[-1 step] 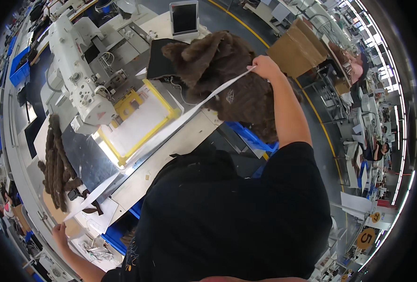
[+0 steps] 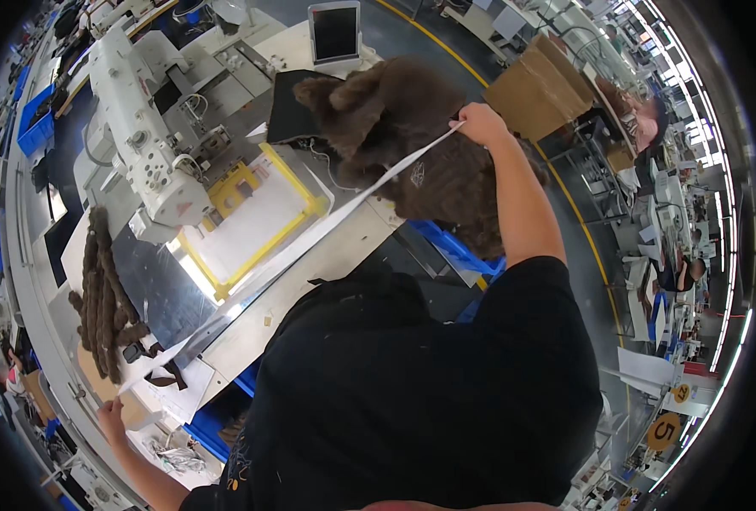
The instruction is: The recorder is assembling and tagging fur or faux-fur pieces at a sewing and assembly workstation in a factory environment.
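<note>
Right hand at one o'clock and left hand at eight hold a white strip over the counter, right grip pinching firmly, left apparently likewise.

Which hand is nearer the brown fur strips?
Left. The left hand is a little below the fur strips in view; the right hand is far off, at upper right.

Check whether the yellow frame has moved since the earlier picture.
No. The yellow frame lies in the same place beside the white machine, with no visible shift either way.
</note>
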Available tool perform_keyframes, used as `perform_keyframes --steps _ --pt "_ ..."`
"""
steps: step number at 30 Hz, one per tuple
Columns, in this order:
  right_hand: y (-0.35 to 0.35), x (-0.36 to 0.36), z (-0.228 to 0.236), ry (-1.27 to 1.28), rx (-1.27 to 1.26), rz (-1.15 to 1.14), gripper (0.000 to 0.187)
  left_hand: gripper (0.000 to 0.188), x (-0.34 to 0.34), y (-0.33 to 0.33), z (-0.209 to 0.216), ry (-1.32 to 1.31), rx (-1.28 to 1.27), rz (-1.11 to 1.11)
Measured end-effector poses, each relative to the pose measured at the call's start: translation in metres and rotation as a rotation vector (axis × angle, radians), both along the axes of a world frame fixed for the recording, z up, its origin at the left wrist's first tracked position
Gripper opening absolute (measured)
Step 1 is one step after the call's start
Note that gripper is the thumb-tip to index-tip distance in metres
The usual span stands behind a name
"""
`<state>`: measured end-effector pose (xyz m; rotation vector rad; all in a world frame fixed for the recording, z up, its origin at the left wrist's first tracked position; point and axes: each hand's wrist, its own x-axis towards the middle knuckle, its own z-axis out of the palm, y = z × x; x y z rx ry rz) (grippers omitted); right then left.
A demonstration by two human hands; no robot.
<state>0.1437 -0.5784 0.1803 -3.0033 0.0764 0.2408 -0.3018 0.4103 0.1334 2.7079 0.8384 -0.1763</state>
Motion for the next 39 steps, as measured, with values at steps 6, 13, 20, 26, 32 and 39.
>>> perform_keyframes --steps 6,13,20,26,32,39 --pt "0.001 -0.003 -0.052 -0.052 -0.202 -0.180 0.020 0.023 0.052 -0.076 -0.126 0.302 0.200 -0.110" --pt "0.003 -0.010 -0.045 -0.081 -0.138 -0.179 0.017 0.022 0.078 -0.070 -0.150 0.274 0.330 0.104" --pt "0.051 -0.018 -0.034 -0.115 -0.054 0.043 0.016 0.030 0.057 -0.011 -0.072 0.473 0.429 0.322" --pt "0.098 -0.010 -0.102 -0.044 -0.064 -0.012 0.022 0.033 0.091 -0.071 -0.062 0.476 0.513 0.320" --pt "0.156 0.014 -0.082 0.057 0.540 -0.049 0.035 0.035 0.147 -0.177 -0.156 -0.266 0.331 -0.125" --pt "0.175 0.089 -0.061 -0.154 1.318 -0.298 0.020 0.025 0.268 -0.398 -0.108 -0.388 -0.460 -0.439"
